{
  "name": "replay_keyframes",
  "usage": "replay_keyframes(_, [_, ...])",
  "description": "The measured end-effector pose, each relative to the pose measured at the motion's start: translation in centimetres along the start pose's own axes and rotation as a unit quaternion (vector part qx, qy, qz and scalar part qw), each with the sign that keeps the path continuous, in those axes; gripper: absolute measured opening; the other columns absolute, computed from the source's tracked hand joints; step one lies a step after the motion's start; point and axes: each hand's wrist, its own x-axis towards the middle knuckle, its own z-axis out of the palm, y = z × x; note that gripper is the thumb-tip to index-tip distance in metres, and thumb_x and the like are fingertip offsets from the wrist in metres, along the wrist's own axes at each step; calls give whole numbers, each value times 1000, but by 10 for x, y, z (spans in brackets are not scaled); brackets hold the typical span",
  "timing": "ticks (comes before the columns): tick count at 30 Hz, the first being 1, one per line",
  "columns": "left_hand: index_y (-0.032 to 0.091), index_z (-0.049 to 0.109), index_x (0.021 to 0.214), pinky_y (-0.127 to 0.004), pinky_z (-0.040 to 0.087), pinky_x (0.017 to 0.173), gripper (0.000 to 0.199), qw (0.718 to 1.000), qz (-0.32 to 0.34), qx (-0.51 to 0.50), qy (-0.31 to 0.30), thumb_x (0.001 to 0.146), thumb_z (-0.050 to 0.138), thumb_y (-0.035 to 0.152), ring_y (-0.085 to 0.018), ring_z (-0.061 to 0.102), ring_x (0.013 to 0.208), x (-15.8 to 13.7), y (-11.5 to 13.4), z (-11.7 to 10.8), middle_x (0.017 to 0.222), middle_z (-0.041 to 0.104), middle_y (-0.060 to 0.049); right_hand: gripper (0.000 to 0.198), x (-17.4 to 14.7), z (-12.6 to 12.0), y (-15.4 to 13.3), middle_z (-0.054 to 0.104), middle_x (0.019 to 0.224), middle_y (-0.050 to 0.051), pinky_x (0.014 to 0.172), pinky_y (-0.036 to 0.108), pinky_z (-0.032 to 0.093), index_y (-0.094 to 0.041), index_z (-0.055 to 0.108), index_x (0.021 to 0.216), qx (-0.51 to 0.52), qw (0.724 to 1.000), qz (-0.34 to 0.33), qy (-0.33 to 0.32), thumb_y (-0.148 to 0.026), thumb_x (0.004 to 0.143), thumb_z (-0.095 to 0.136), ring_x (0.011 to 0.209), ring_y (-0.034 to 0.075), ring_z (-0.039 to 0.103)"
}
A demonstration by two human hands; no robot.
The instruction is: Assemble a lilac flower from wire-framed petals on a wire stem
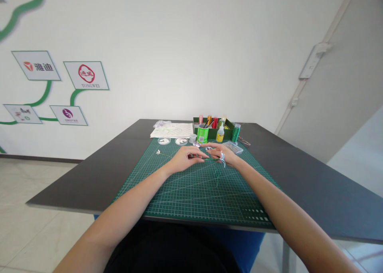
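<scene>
Above the green cutting mat (191,193), my left hand (186,158) pinches the end of a thin green stem. That stem runs right to a small pale blue and white craft flower (222,158), which is at my right hand (226,153). The right fingers point left and are bent around the flower end; how they grip it is partly hidden. Loose green thread (217,179) shows on the mat below the hands. To the left of my left hand lies another small white flower (158,152) on a thin stem.
Beyond the hands stand a green can (202,134) with tools, a glue bottle (220,133), a dark green box (229,130) of thread spools and a green spool (235,133). Shallow dishes (164,141), white sheets (172,130), a clear case (233,147) and scissors (244,141) lie around.
</scene>
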Motion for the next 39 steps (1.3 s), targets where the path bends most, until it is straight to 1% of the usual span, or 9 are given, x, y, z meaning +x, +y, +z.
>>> replay_keyframes(4, [18,77,95,-23,35,56,19,1000,-10,4,7,84,70,32,-9,48,61,1,-1,1,83,67,-5,60,-2,6,-4,32,42,-12,39,20,18,-10,61,124,-2,1000,9,-9,-47,78,71,38,5,24])
replay_keyframes(8, [18,77,95,-23,36,56,20,1000,-11,5,20,84,70,33,-10,49,62,1,-3,0,82,66,-5,61,1,6,0,38,41,-10,37,20,19,-8,60,125,-21,1000,10,-7,-45,77,69,37,6,32])
replay_keyframes(13, [19,76,97,-23,39,59,20,999,-17,18,39,85,68,33,-12,54,69,1,-5,-6,84,67,-6,48,3,-2,1,42,40,-9,38,20,27,-9,63,122,-145,989,-28,-19,-34,81,62,35,8,37])
replay_keyframes(15, [20,76,98,-23,40,60,20,998,-22,25,54,86,68,33,-13,56,71,1,-8,-8,86,68,-6,45,4,-7,2,42,40,-9,38,19,28,-11,64,121,-181,983,-41,-6,-32,81,61,35,8,37])
replay_keyframes(19, [21,76,100,-24,41,63,20,996,-22,33,85,85,68,31,-12,55,71,2,-13,-13,86,67,-5,46,5,-16,2,40,41,-10,38,19,28,-11,64,122,-197,979,-55,22,-35,83,59,34,8,35])
replay_keyframes(26, [20,75,102,-24,40,63,20,995,-10,32,96,86,67,28,-11,50,68,3,-15,-15,81,62,-3,47,2,-22,-3,41,40,-10,39,20,29,-9,62,124,-212,975,-52,45,-32,84,57,34,8,35])
replay_keyframes(33, [21,76,104,-22,38,59,23,994,-15,23,108,86,66,31,-12,49,68,3,-17,-16,79,59,-3,44,2,-16,0,40,39,-9,38,20,29,-10,64,121,-231,971,-64,14,-38,89,53,34,10,36])
replay_keyframes(36, [20,76,102,-22,39,58,22,992,-20,11,121,85,67,32,-11,50,67,3,-17,-16,80,60,-4,42,0,-10,-2,40,40,-9,41,20,33,-11,64,122,-244,968,-62,-5,-37,91,51,35,9,37])
replay_keyframes(39, [19,76,98,-23,40,58,22,989,-25,-8,149,84,69,34,-11,52,66,4,-20,-16,79,61,-4,43,-3,-8,-5,42,41,-8,44,21,37,-12,64,125,-254,965,-61,-17,-36,92,51,36,9,37])
